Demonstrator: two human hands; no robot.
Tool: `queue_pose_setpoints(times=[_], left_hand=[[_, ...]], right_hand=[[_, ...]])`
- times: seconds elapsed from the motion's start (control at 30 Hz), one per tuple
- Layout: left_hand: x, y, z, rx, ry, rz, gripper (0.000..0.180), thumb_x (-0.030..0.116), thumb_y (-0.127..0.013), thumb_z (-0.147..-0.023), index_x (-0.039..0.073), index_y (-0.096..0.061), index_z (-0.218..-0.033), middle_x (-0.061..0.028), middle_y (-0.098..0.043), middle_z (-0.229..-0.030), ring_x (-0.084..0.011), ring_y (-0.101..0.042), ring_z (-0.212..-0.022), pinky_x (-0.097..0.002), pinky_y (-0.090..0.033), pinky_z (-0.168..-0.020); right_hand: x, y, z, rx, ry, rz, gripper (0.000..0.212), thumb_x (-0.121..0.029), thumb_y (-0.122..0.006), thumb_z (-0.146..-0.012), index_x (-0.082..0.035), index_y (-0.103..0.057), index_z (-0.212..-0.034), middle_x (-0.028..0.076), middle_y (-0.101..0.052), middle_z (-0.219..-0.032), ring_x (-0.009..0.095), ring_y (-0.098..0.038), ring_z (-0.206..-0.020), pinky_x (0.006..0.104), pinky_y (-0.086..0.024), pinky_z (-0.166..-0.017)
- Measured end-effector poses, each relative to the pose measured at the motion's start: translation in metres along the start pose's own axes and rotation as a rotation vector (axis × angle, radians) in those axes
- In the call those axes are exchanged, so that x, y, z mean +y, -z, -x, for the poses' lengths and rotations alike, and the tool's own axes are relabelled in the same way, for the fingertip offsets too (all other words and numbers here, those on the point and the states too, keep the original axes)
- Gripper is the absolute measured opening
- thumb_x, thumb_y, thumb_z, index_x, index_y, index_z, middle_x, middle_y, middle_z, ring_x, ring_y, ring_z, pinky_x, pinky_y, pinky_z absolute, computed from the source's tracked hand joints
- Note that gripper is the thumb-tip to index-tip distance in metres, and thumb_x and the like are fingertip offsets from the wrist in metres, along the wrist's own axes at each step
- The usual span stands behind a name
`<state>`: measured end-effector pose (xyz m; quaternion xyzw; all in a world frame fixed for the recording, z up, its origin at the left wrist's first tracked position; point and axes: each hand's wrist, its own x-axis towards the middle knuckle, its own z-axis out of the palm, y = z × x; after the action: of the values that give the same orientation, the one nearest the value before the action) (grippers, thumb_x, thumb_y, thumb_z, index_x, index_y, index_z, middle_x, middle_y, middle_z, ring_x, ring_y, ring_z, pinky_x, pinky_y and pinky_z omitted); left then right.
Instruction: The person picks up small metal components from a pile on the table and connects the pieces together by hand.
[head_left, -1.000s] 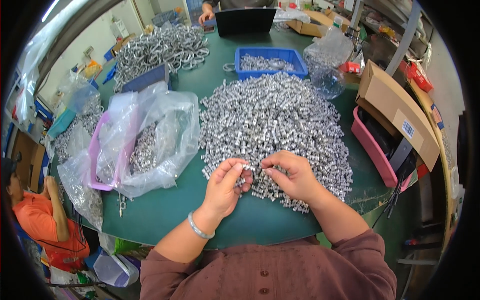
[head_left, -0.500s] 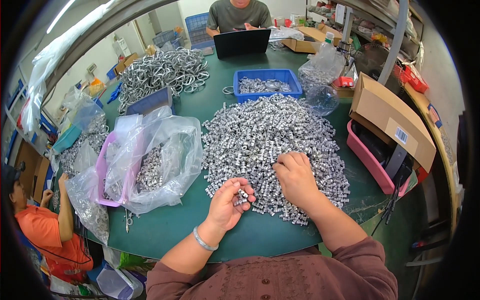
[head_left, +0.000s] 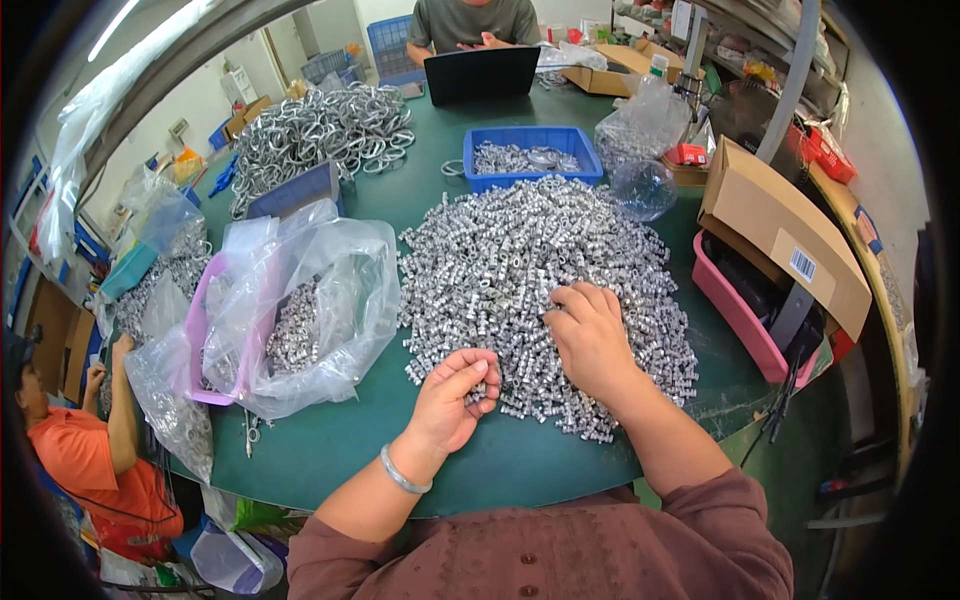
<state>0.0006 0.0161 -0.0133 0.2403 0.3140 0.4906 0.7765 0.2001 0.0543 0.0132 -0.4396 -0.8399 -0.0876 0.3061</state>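
Observation:
A large heap of small silver metal fittings (head_left: 520, 250) covers the middle of the green table. At its near left edge my left hand (head_left: 452, 402) is closed, palm turned up, around small metal fittings that show only partly between the curled fingers. My right hand (head_left: 596, 340) rests over the heap, farther right, its fingers bent down and touching the fittings. Whether a piece is pinched under those fingertips is hidden. A pale bangle (head_left: 402, 472) circles my left wrist.
Left of the heap, a purple bin (head_left: 213, 392) and a clear plastic bag (head_left: 365, 330) hold more fittings. Behind stand a blue tray (head_left: 535, 183), a pile of metal rings (head_left: 320, 135) and a black laptop (head_left: 480, 76). A pink bin (head_left: 745, 335) is at right. Two other people are nearby.
My left hand's fingers have curled further over the fittings, which showed more before. My right hand has stayed on the heap, its fingers shifted slightly. The whole view has moved a little.

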Motion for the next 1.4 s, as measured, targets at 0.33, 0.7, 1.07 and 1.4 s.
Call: queue_pose_setpoints(times=[0.33, 0.7, 1.07, 1.4], left_hand=[[0.000, 0.000, -0.001, 0.002, -0.006, -0.075, 0.009, 0.011, -0.050, -0.084, 0.007, -0.055, -0.091, -0.0021, -0.054, -0.076, -0.0107, -0.048, -0.065, -0.0218, -0.038, -0.053], [0.003, -0.003, 0.000, 0.016, -0.021, -0.133, 0.009, 0.010, -0.050, -0.084, 0.006, -0.056, -0.090, -0.0019, -0.054, -0.075, -0.0101, -0.048, -0.064, -0.0209, -0.039, -0.052], [0.000, -0.003, 0.002, 0.027, -0.010, -0.154, 0.009, 0.009, -0.050, -0.085, 0.005, -0.056, -0.090, -0.0024, -0.054, -0.074, -0.0103, -0.049, -0.063, -0.0211, -0.039, -0.052], [0.000, -0.004, 0.003, -0.016, -0.083, -0.163, 0.012, 0.011, -0.053, -0.085, 0.006, -0.056, -0.095, -0.0007, -0.056, -0.075, -0.0076, -0.050, -0.063, -0.0191, -0.038, -0.052]], right_hand=[[-0.002, -0.002, -0.005, 0.102, -0.033, -0.108, 0.026, -0.011, -0.064, -0.065, -0.005, -0.058, -0.090, 0.008, -0.052, -0.096, 0.026, -0.046, -0.093, 0.0391, -0.033, -0.082], [-0.025, -0.012, -0.009, -0.080, -0.006, 0.032, 0.025, -0.021, -0.068, -0.063, -0.007, -0.062, -0.084, 0.010, -0.048, -0.110, 0.028, -0.039, -0.107, 0.0508, -0.025, -0.090], [-0.025, -0.017, -0.005, -0.024, 0.028, 0.043, 0.024, -0.006, -0.053, -0.068, -0.010, -0.060, -0.090, 0.013, -0.051, -0.105, 0.030, -0.042, -0.104, 0.0499, -0.026, -0.090], [-0.022, -0.008, 0.001, -0.173, -0.522, -1.205, 0.010, 0.000, -0.060, -0.076, -0.001, -0.058, -0.085, 0.001, -0.059, -0.079, 0.006, -0.053, -0.069, 0.0200, -0.042, -0.061]])
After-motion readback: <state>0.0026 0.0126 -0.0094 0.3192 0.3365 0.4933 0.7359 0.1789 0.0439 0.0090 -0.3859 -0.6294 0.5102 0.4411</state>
